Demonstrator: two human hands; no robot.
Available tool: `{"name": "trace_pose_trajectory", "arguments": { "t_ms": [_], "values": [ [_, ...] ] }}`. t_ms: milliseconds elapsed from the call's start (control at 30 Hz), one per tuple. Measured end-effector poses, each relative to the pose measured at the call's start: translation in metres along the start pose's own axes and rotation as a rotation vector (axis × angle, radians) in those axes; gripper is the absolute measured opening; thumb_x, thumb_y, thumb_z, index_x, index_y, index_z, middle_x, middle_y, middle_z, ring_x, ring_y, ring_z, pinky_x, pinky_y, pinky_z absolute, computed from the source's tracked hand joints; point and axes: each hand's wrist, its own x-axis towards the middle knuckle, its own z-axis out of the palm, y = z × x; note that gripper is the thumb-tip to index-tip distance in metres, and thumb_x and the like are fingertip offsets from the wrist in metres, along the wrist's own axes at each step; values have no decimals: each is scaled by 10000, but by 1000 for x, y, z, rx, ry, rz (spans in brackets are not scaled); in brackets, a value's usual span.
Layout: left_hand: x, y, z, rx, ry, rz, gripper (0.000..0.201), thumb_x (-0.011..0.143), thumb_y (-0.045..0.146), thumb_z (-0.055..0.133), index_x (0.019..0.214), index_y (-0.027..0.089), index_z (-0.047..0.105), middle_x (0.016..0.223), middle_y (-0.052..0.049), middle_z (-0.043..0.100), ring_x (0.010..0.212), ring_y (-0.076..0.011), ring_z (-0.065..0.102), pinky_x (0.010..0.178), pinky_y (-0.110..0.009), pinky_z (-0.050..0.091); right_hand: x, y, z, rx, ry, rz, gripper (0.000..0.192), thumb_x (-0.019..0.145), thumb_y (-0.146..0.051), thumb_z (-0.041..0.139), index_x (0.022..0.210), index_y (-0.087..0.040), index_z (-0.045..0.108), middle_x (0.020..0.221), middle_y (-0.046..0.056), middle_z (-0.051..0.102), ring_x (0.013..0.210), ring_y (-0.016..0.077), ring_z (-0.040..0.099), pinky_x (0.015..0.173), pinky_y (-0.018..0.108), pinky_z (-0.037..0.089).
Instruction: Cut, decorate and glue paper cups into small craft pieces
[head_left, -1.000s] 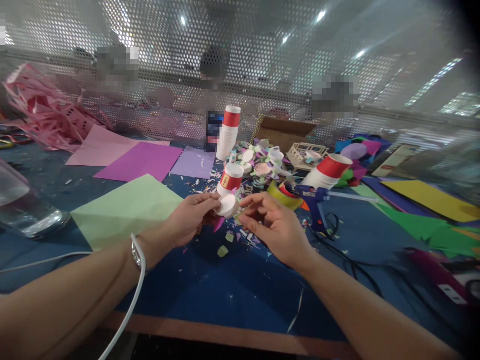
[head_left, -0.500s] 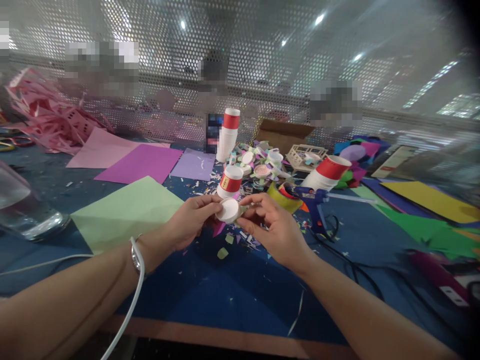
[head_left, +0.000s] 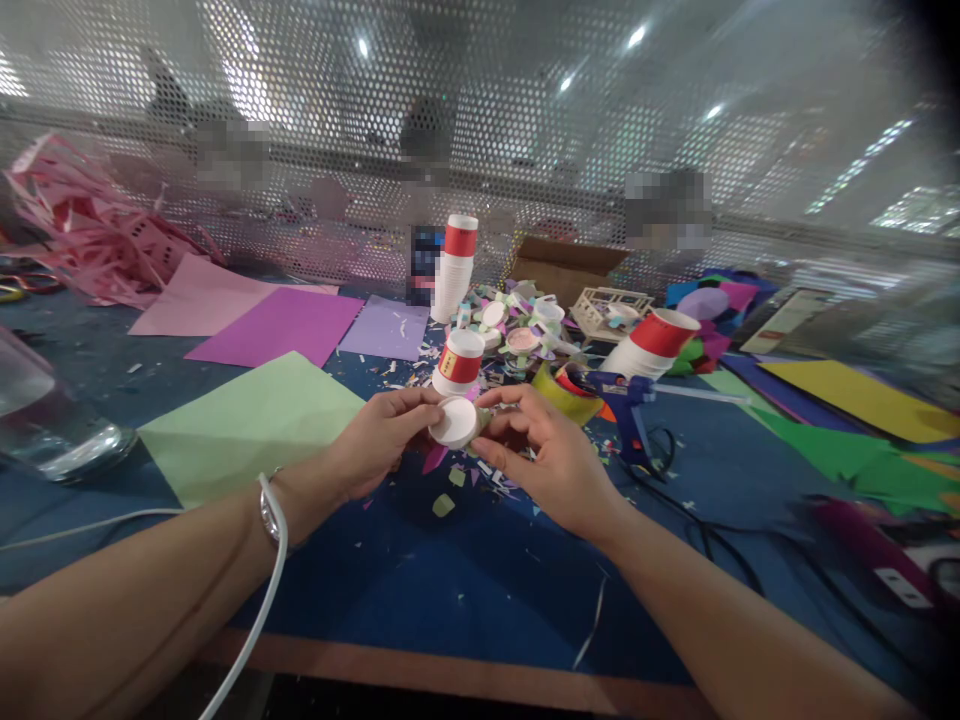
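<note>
A small white paper cup base (head_left: pixel 454 421) is held above the blue table between both hands. My left hand (head_left: pixel 379 440) pinches its left rim with thumb and fingers. My right hand (head_left: pixel 547 455) grips its right side, where a bit of green paper pokes out. Just behind them an upturned red-and-white paper cup (head_left: pixel 459 362) stands on the table. A blue glue gun (head_left: pixel 626 395) lies to the right of my right hand, beside a yellow tape roll (head_left: pixel 559 392).
Green (head_left: pixel 247 420), magenta (head_left: pixel 281 325) and lilac paper sheets lie to the left. A tall cup stack (head_left: pixel 454 265), a pile of finished cup pieces (head_left: pixel 521 325) and a tipped cup (head_left: pixel 652 340) sit behind. Paper scraps litter the table; a black cord trails right. A perforated screen stands at the back.
The cup base has tilted and shifted slightly left and down between my fingers. Both hands stay in almost the same place.
</note>
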Motion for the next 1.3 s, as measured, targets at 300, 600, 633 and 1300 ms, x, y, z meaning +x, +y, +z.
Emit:
{"name": "trace_pose_trajectory", "arguments": {
  "t_ms": [300, 600, 633, 1300],
  "values": [
    [3, -2, -2, -22, 23, 9, 176, 803, 300, 703, 912, 162, 714, 761, -34, 638, 575, -93, 531, 507, -215, 359, -3, -1, -6, -32, 38, 0, 334, 906, -393, 685, 1170, -235, 557, 855, 15, 746, 722, 173, 654, 601, 303, 451],
    [2, -1, -2, 28, 27, -11, 166, 816, 305, 697, 920, 176, 716, 669, -2, 596, 486, -74, 462, 438, -220, 252, -1, 4, -9, -77, 145, -16, 259, 934, -428, 649, 1096, -228, 618, 816, 20, 684, 721, 162, 622, 596, 288, 455],
    [1, -1, -2, 32, 14, -13, 163, 816, 304, 699, 919, 179, 719, 656, 3, 590, 473, -70, 450, 434, -220, 245, -1, 4, -9, -74, 141, -17, 249, 936, -428, 646, 1085, -230, 626, 832, 24, 683, 739, 164, 624, 603, 288, 460],
    [-1, 2, 6, 36, -21, 79, 113, 844, 224, 667, 921, 172, 732, 665, 16, 595, 514, -72, 443, 504, -220, 351, 2, 1, -10, 41, 76, 25, 240, 964, -399, 593, 819, -209, 602, 651, -28, 506, 580, 109, 434, 527, 275, 342]
  ]
}}
